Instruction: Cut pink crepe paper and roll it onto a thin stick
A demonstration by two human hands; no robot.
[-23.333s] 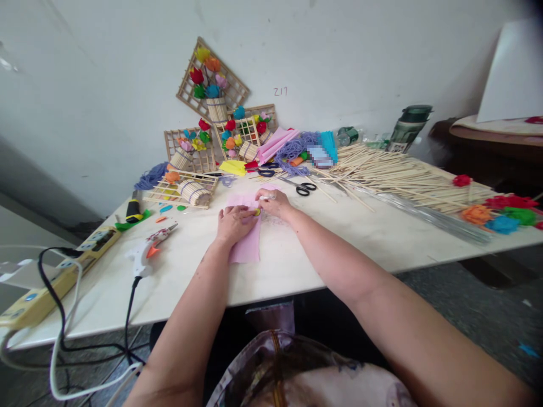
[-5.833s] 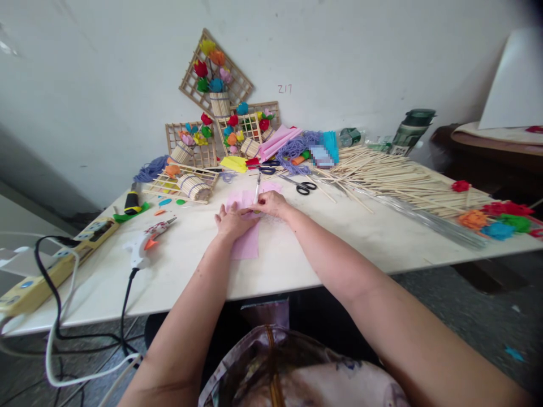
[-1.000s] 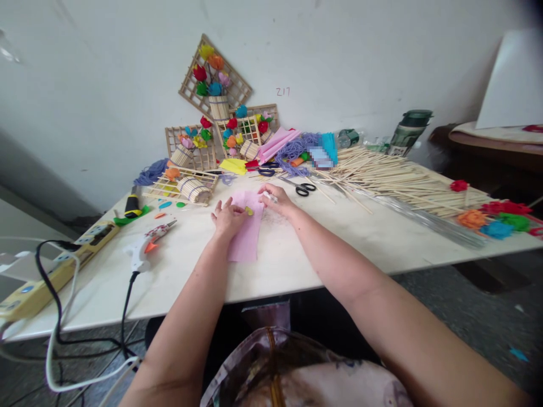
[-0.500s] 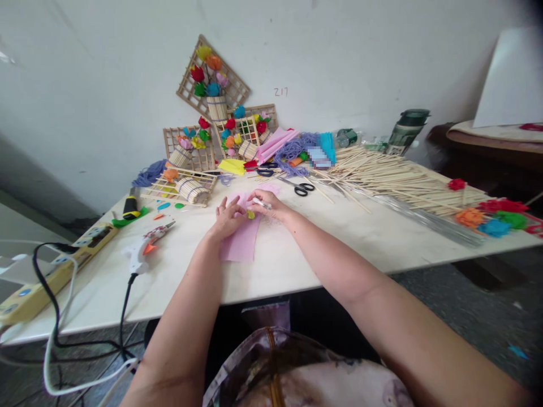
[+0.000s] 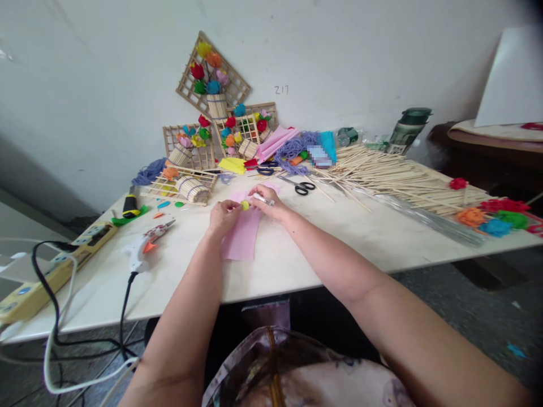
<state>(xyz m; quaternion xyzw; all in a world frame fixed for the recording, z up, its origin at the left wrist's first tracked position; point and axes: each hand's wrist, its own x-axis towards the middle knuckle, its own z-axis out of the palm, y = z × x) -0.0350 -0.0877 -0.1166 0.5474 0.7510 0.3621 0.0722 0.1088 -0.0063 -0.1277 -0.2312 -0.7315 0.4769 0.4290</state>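
Observation:
A strip of pink crepe paper (image 5: 240, 243) lies on the table beneath both hands. My left hand (image 5: 223, 217) is closed, its fingertips pinching the edge of a small yellow petal-shaped piece (image 5: 245, 206) just above the paper. To its right, my right hand (image 5: 268, 203) grips a white pen (image 5: 263, 199) slanted across the fingers. The right fingertips come close to the yellow piece; whether they touch it I cannot tell.
A glue gun (image 5: 139, 251) with its cord lies left, near a power strip (image 5: 63, 271). Scissors (image 5: 304, 187) rest behind my right hand. Bamboo sticks (image 5: 373, 169) spread across the right. Lattice frames with paper flowers (image 5: 212, 68) lean against the wall.
The left fingers, spread over the paper before, have drawn together on the yellow piece. That piece has risen slightly and shifted left. The pen stays in my right hand.

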